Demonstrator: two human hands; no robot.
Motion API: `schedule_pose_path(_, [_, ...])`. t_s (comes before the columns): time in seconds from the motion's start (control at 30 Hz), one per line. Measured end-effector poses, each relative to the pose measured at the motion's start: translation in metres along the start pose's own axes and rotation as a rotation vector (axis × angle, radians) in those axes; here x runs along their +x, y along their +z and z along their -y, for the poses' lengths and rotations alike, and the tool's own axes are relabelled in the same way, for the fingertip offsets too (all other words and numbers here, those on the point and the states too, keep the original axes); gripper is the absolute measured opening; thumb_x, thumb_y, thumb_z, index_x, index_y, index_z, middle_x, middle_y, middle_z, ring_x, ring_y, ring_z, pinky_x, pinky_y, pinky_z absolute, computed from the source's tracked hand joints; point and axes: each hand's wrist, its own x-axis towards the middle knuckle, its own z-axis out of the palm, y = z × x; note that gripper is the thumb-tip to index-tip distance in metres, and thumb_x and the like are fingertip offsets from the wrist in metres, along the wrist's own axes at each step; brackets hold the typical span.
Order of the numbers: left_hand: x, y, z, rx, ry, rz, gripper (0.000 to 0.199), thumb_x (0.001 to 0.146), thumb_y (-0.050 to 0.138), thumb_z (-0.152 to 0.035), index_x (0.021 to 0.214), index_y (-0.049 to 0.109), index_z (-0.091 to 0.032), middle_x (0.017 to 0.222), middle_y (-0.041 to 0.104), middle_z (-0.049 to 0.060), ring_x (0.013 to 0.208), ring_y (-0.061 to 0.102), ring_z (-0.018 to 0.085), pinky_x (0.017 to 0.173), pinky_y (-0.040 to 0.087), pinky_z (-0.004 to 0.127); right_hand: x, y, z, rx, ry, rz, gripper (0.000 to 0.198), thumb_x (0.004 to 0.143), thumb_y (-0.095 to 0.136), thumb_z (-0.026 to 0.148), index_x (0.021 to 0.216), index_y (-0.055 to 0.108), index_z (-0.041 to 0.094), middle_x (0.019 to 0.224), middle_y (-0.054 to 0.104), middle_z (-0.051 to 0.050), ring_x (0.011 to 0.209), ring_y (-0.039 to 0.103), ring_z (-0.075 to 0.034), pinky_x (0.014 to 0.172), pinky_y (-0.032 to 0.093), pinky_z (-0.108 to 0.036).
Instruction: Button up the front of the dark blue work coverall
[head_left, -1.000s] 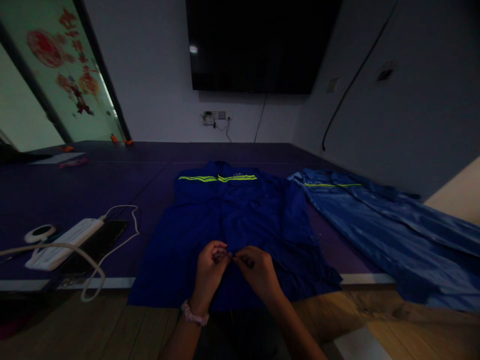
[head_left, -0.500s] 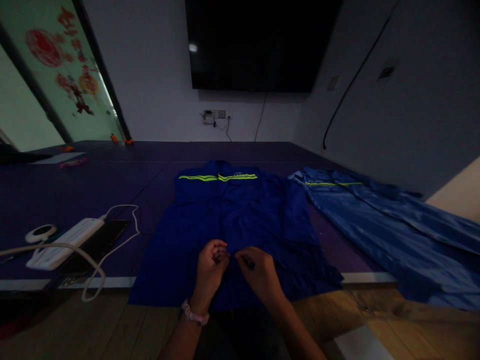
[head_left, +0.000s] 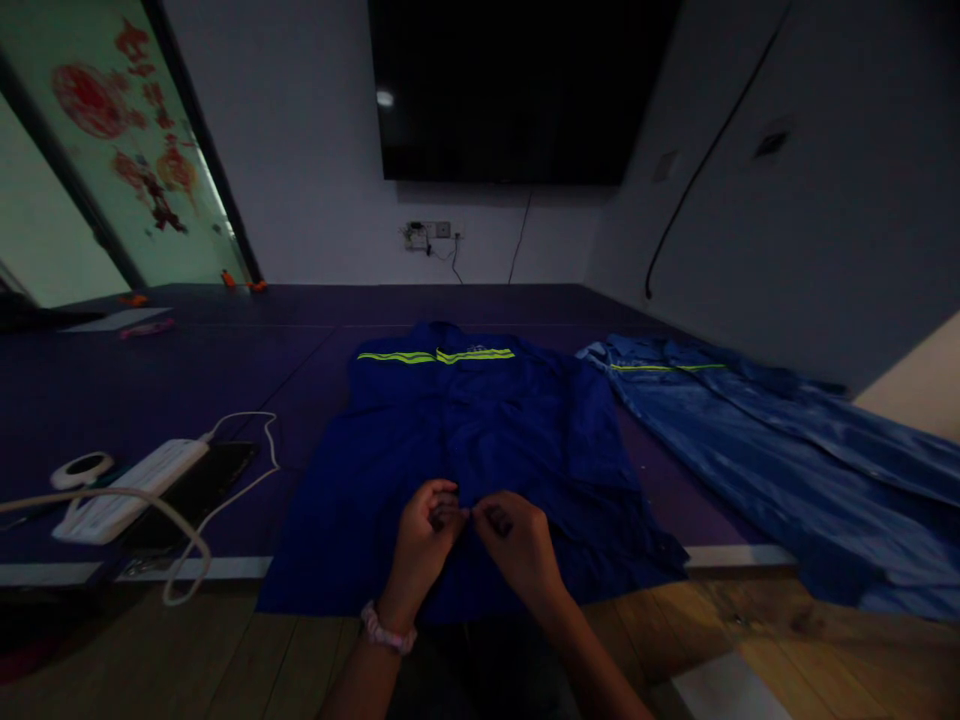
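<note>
A dark blue work jacket [head_left: 390, 440] lies spread on the purple platform, its lower part hanging over the front edge. Yellow-green reflective strips [head_left: 476, 355] cross its chest. Above the lower front of the jacket, my left hand [head_left: 427, 535], with a pink scrunchie [head_left: 386, 630] at the wrist, is closed in a pinch. Opposite it, my right hand [head_left: 521, 545] is also pinched, and the fingertips of both hands almost meet. Anything between the fingers is too small and dark to make out.
A second, faded blue garment [head_left: 750, 450] lies to the right, draped over the edge. On the left are a white power strip [head_left: 142, 480], a black phone [head_left: 195, 490], a white round device [head_left: 82, 468] and loose cables. A television [head_left: 525, 90] hangs on the far wall.
My two hands have come slightly closer, narrowing the gap between the fingertips. The jacket and everything around it lie as before.
</note>
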Motion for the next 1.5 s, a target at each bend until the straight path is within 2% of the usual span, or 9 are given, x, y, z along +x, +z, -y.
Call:
schedule_pose_path(0.27, [-0.0003, -0.0005, 0.0035, 0.050, 0.046, 0.022, 0.028, 0.062, 0.068, -0.019, 0.088, 0.058, -0.015, 0.074, 0.061, 0.001, 0.069, 0.058, 0.013, 0.062, 0.044, 0.022, 0.0009, -0.0035, -0.0044, 0.204, 0.163, 0.106, 0.020, 0.079, 0.051, 0.031, 0.071, 0.062, 0.016, 0.063, 0.062, -0.003, 0.058, 0.057, -0.014, 0.053, 0.041, -0.023])
schedule_pose_path(0.43, [0.0006, -0.0021, 0.0045, 0.038, 0.055, 0.035, 0.030, 0.061, 0.069, -0.019, 0.088, 0.058, -0.015, 0.075, 0.062, 0.002, 0.071, 0.059, 0.014, 0.064, 0.045, 0.023, 0.0014, -0.0037, -0.0058, 0.287, 0.180, 0.128, 0.020, 0.079, 0.051, 0.032, 0.072, 0.060, 0.016, 0.065, 0.061, -0.002, 0.061, 0.056, -0.014, 0.055, 0.041, -0.023])
schedule_pose_path(0.67, [0.0000, -0.0027, 0.0010, -0.018, -0.005, 0.073, 0.035, 0.057, 0.072, -0.017, 0.088, 0.058, -0.015, 0.078, 0.063, 0.003, 0.071, 0.059, 0.013, 0.066, 0.046, 0.023, 0.0064, -0.0064, -0.0099, 0.311, 0.196, 0.199, 0.018, 0.078, 0.048, 0.028, 0.069, 0.057, 0.016, 0.059, 0.054, 0.001, 0.055, 0.050, -0.011, 0.051, 0.036, -0.021])
schedule_pose_path(0.97, [0.0010, -0.0037, 0.0040, -0.023, 0.000, 0.074, 0.032, 0.057, 0.073, -0.018, 0.084, 0.057, -0.015, 0.075, 0.062, 0.002, 0.070, 0.060, 0.013, 0.064, 0.046, 0.022, 0.0063, -0.0034, -0.0032, 0.280, 0.254, 0.145, 0.017, 0.076, 0.046, 0.028, 0.069, 0.057, 0.016, 0.057, 0.052, 0.001, 0.051, 0.047, -0.011, 0.048, 0.035, -0.021])
schedule_pose_path(1.17, [0.0005, -0.0033, 0.0053, -0.005, 0.000, 0.061, 0.028, 0.057, 0.072, -0.016, 0.081, 0.056, -0.015, 0.071, 0.062, 0.001, 0.068, 0.060, 0.013, 0.063, 0.046, 0.021, 0.0049, -0.0024, -0.0038, 0.302, 0.275, 0.138, 0.014, 0.075, 0.047, 0.025, 0.071, 0.057, 0.016, 0.061, 0.055, 0.000, 0.054, 0.051, -0.012, 0.051, 0.037, -0.022])
schedule_pose_path(1.3, [-0.0010, -0.0016, 0.0016, 0.003, 0.000, 0.020, 0.026, 0.058, 0.071, -0.016, 0.079, 0.056, -0.015, 0.067, 0.059, -0.001, 0.064, 0.058, 0.011, 0.060, 0.044, 0.019, 0.0036, -0.0028, -0.0050, 0.294, 0.208, 0.129, 0.011, 0.078, 0.049, 0.025, 0.076, 0.056, 0.017, 0.065, 0.057, -0.001, 0.059, 0.054, -0.013, 0.055, 0.041, -0.023])
schedule_pose_path(1.5, [-0.0021, -0.0017, 0.0010, -0.008, 0.007, -0.016, 0.028, 0.055, 0.074, -0.017, 0.078, 0.058, -0.015, 0.068, 0.061, -0.001, 0.067, 0.059, 0.012, 0.063, 0.046, 0.021, 0.0022, -0.0098, -0.0044, 0.000, -0.077, 0.155, 0.016, 0.085, 0.042, 0.016, 0.078, 0.057, 0.019, 0.075, 0.061, -0.003, 0.071, 0.057, -0.014, 0.067, 0.043, -0.025])
